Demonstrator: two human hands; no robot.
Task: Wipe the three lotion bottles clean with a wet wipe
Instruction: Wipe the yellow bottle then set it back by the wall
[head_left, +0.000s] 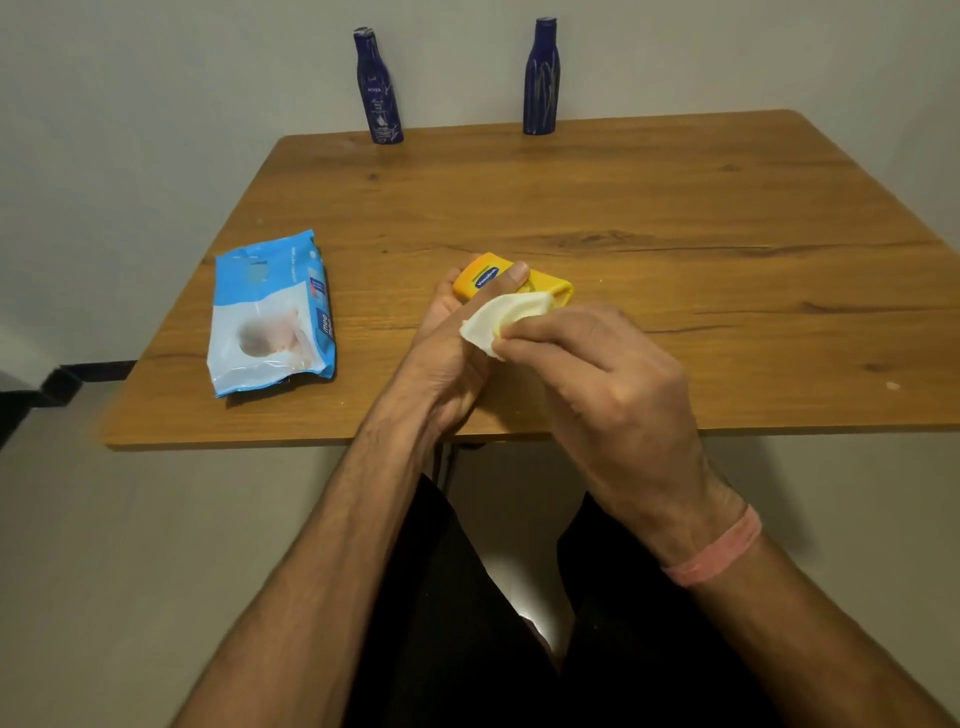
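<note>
Yellow lotion bottle (511, 280): held above the near middle of the wooden counter (623, 208) in the left hand (457, 343), thumb curled over its blue label. White wet wipe (506, 319): pinched in the curled fingers (524, 330) of the right hand (613, 384), pressed against the bottle's side. Two dark blue lotion bottles (379, 88) (541, 78): upright at the counter's far edge, well apart. Blue-and-white wipes pack (270, 317): flat at the counter's left. Pink band (719, 553): on the right wrist.

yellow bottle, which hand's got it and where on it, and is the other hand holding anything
The left hand grips the yellow bottle around its body, thumb across the label. The right hand pinches a folded wet wipe by one end, against the bottle.
</note>
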